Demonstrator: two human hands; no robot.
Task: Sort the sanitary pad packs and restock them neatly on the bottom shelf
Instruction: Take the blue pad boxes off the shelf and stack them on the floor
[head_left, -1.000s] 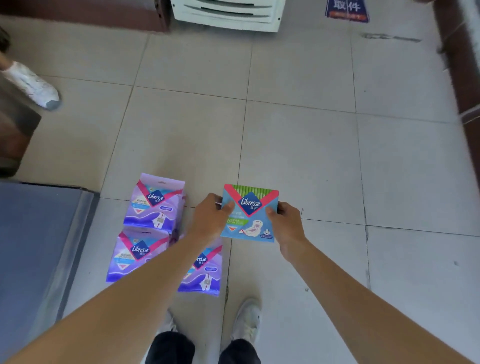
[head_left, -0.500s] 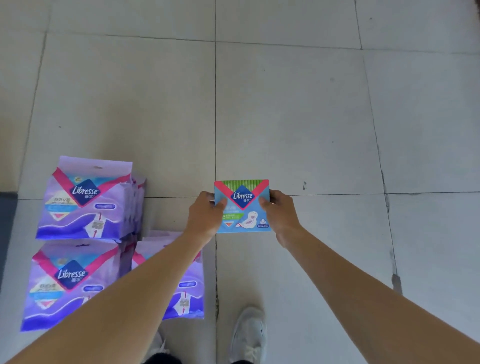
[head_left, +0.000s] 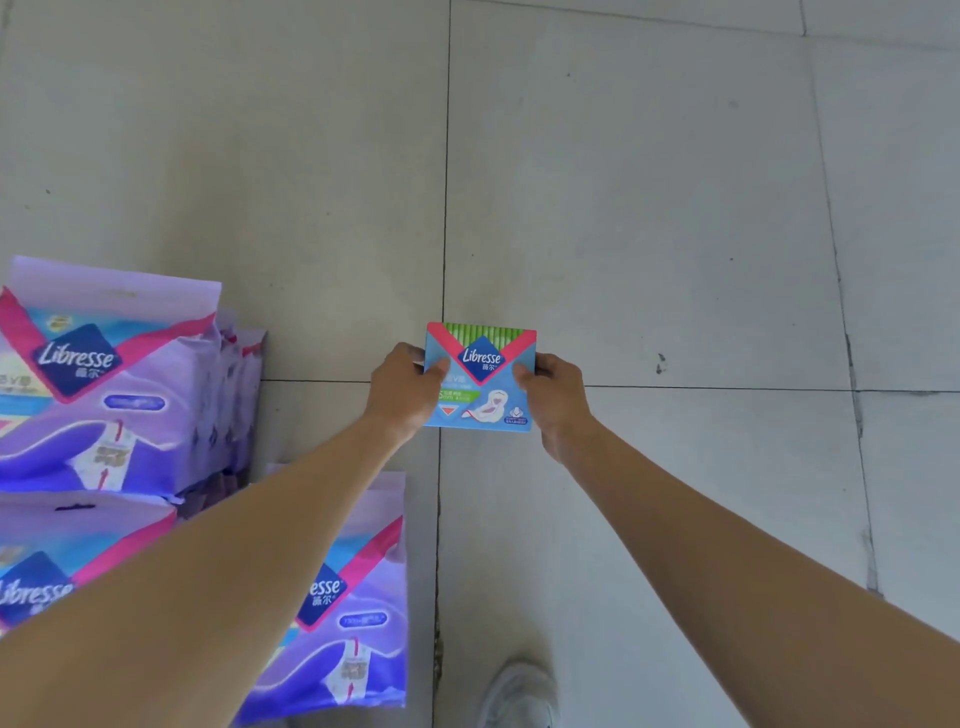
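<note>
While purple packs (head_left: 104, 384) lie on the floor (head_left: 675, 208) at left, the left grip (head_left: 402, 389) and right grip (head_left: 555, 400) each pinch a side of the blue pack (head_left: 483, 364).

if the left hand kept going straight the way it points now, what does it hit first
The left hand grips the blue pack, so that would travel with it. Beyond that, only bare floor tile shows. Its height above the floor is unclear.
</note>
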